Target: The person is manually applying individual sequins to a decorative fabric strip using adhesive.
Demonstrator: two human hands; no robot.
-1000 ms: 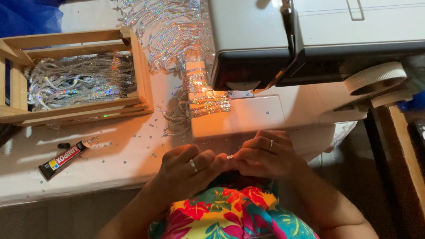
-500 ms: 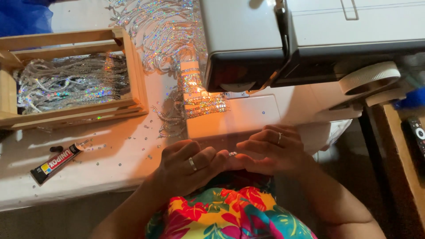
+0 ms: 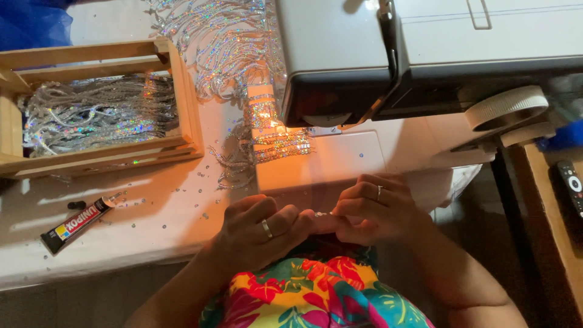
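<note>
2 hands, left hand (image 3: pixel 258 234), right hand (image 3: pixel 373 209), fingertips pinching tiny glinting sequins (image 3: pixel 323 214), glittery fringe (image 3: pixel 276 143) nearby

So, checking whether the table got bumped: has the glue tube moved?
No. The glue tube lies at the same spot and angle below the wooden crate; only the camera shifted.

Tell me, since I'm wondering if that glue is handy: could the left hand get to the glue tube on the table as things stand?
Probably yes. The glue tube lies in the open on the white table, to the left of the left hand, with only scattered sequins between them.
</note>
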